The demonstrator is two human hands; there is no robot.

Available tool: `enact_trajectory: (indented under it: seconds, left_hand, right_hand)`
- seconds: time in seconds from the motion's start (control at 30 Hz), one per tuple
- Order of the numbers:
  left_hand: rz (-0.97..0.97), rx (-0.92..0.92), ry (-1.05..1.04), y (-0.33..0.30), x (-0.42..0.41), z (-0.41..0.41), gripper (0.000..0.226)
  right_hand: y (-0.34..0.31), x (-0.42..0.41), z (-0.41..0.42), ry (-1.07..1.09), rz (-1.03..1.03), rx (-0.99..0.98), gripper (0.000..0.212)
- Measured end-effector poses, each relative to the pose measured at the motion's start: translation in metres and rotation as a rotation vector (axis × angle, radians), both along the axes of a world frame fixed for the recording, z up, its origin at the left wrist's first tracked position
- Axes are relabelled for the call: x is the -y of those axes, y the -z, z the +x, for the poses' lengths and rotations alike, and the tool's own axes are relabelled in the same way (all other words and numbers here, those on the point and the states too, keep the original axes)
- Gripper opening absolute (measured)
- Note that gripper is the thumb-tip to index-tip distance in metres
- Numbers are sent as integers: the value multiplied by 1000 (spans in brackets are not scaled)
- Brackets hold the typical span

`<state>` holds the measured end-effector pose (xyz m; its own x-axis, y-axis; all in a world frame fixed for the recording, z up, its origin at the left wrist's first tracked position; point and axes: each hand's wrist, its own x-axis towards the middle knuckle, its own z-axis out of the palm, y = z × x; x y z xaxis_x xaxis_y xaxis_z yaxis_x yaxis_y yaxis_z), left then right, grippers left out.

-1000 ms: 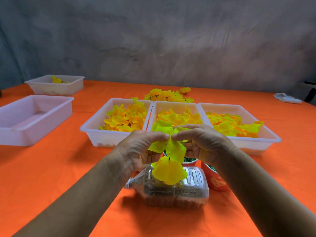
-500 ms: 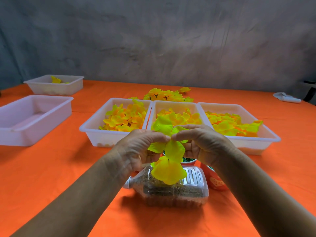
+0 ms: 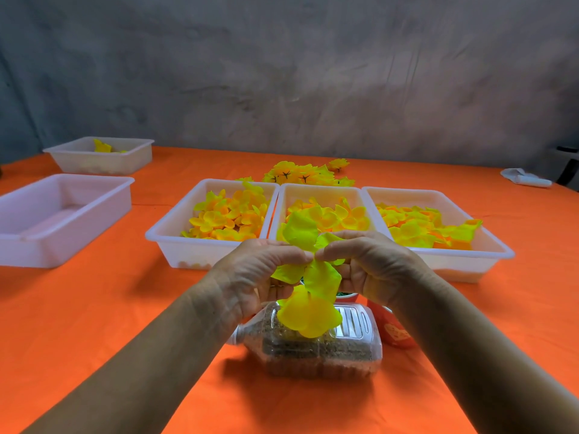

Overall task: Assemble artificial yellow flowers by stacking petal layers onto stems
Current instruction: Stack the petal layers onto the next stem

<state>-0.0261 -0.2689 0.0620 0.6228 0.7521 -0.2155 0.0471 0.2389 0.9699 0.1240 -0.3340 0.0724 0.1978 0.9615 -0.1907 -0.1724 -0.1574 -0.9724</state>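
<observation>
My left hand [image 3: 255, 275] and my right hand [image 3: 372, 267] meet fingertip to fingertip above the table, both pinching a yellow-green petal layer [image 3: 319, 277] at its centre. Its petals spread up and down between the hands. Below it hangs a rounder yellow petal layer [image 3: 308, 316]; any stem is hidden by petals and fingers. Behind the hands stand three white trays of loose yellow petals: left [image 3: 175, 236], middle [image 3: 319, 191], right [image 3: 495, 249].
A clear plastic bottle [image 3: 316, 349] filled with brown grains lies on its side under the hands. A red cup [image 3: 391, 330] stands at its right. Finished flowers [image 3: 300, 175] lie behind the trays. Two more white trays [image 3: 94, 202] [image 3: 131, 156] sit left, on the orange tablecloth [image 3: 94, 324].
Both hands stay together on the petal layer. Its upper petals have shifted slightly, and the lower layer hangs in nearly the same spot.
</observation>
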Motion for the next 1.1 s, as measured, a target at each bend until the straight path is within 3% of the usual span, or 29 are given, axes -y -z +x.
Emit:
enact_trajectory:
  seconds: [0.13,0.3,0.47,1.1]
  left_hand:
    - [8,-5,-13,-2,1,0,14]
    - [20,6,-1,-4,2,0,44]
    - [-5,-9,-28,0,2,1,7]
    - [-133,-8,-16,1,-1,3,7]
  right_hand:
    - [0,-1,0,-10,-2,-14,20]
    - [1,-1,0,-31,-1,-13,17]
    - [3,-1,-1,-3,-31,-1,16]
    - [4,-2,-3,-19,-68,-111,18]
